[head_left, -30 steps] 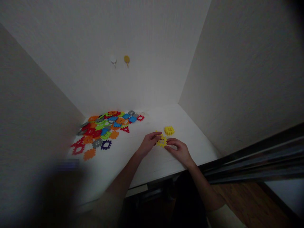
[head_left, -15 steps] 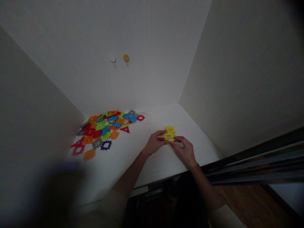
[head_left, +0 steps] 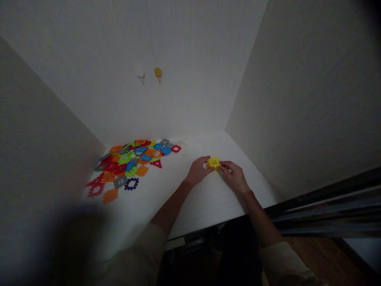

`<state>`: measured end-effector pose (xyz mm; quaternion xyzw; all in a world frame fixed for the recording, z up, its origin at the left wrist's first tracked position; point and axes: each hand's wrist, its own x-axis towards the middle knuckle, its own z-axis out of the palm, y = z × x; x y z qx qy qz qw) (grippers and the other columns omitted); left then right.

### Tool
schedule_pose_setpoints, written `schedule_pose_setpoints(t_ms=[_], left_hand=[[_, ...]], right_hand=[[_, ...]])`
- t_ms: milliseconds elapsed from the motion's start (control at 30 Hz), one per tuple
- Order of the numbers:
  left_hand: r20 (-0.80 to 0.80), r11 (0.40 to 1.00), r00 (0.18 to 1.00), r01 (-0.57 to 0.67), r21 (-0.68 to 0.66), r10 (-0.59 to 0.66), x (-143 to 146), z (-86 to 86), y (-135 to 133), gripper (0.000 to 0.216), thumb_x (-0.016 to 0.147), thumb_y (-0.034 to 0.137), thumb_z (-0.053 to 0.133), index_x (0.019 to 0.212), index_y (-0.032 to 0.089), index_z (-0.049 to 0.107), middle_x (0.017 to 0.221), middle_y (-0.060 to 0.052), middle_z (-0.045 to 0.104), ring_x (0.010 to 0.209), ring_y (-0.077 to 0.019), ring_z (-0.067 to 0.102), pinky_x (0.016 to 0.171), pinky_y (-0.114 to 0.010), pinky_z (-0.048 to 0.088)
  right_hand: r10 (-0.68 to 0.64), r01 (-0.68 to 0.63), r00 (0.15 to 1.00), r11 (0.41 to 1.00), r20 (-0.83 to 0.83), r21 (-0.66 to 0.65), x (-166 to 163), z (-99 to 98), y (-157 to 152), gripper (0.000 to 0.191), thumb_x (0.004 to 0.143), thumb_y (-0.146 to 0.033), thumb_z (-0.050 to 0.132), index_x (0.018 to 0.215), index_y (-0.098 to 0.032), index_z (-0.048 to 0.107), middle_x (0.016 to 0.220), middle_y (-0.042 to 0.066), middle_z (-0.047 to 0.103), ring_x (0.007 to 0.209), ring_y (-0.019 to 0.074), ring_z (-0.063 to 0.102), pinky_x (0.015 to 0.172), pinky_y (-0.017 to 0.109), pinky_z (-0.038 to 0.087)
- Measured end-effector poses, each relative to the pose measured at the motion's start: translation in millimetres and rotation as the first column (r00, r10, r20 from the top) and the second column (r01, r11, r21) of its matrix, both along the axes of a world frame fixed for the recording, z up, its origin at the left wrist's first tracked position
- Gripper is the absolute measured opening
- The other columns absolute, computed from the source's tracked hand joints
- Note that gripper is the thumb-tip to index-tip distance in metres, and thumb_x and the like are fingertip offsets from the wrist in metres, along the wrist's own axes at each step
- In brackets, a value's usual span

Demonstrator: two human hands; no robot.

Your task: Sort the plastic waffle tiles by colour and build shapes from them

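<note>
A small yellow toothed plastic tile stack (head_left: pixel 213 162) rests on the white table (head_left: pixel 190 198), right of centre. My left hand (head_left: pixel 199 171) pinches its left side with thumb and fingertips. My right hand (head_left: pixel 235 176) closes on its right side. Both hands touch the yellow pieces, which sit low on the tabletop. How many yellow tiles are joined is too dim to tell.
A heap of several coloured interlocking tiles (head_left: pixel 131 161), orange, red, green, blue, grey and purple, lies at the table's far left. White walls close in the table on three sides. Two round hooks (head_left: pixel 149 73) are on the back wall. A dark rail (head_left: pixel 327 202) runs at right.
Both hands moved away from me with a yellow tile and brought it onto the other yellow piece; the two yellow pieces now sit together between my fingers.
</note>
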<state>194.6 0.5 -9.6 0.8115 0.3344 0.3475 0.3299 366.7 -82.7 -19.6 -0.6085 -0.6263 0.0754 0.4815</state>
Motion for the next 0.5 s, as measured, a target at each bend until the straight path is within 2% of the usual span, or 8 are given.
schedule_pose_setpoints(t_ms=[100, 200, 367, 500], left_hand=[[-0.088, 0.998, 0.996, -0.022, 0.066, 0.028, 4, -4.8, 4, 0.052, 0.074, 0.034, 0.069, 0.121, 0.014, 0.056, 0.120, -0.011, 0.061, 0.109, -0.0227, 0.057, 0.101, -0.039, 0.042], [-0.128, 0.997, 0.991, -0.025, 0.069, 0.034, 6, -11.3, 5, 0.054, 0.076, 0.036, 0.067, 0.124, 0.014, 0.054, 0.124, -0.012, 0.059, 0.114, -0.0236, 0.054, 0.103, -0.039, 0.039], [-0.083, 1.000, 0.997, -0.005, -0.025, 0.003, 8, -20.2, 7, 0.055, 0.074, 0.035, 0.068, 0.124, 0.015, 0.054, 0.122, -0.011, 0.060, 0.112, -0.0223, 0.056, 0.098, -0.037, 0.044], [-0.014, 0.993, 1.000, 0.011, -0.117, -0.012, 6, -22.0, 7, 0.064, 0.069, 0.031, 0.074, 0.127, 0.014, 0.052, 0.121, -0.012, 0.060, 0.105, -0.0211, 0.060, 0.088, -0.034, 0.051]], right_hand=[[-0.020, 0.020, 1.000, 1.000, 0.010, -0.013, 4, -6.6, 2, 0.030, 0.087, -0.042, 0.051, 0.099, -0.020, 0.068, 0.099, 0.009, 0.068, 0.090, 0.0205, 0.064, 0.084, 0.038, 0.053], [-0.038, 0.039, 0.999, 0.999, 0.018, -0.031, 5, -11.6, 1, 0.030, 0.086, -0.041, 0.052, 0.099, -0.021, 0.068, 0.100, 0.009, 0.069, 0.092, 0.0221, 0.063, 0.088, 0.042, 0.050], [-0.032, 0.032, 0.999, 0.998, 0.000, -0.058, 4, -11.3, -1, 0.027, 0.084, -0.041, 0.055, 0.095, -0.022, 0.070, 0.099, 0.008, 0.069, 0.093, 0.0222, 0.062, 0.090, 0.042, 0.049], [-0.063, 0.057, 0.996, 0.995, -0.067, -0.081, 6, -14.7, 2, 0.034, 0.084, -0.044, 0.054, 0.104, -0.019, 0.067, 0.105, 0.010, 0.068, 0.088, 0.0210, 0.064, 0.078, 0.037, 0.054]])
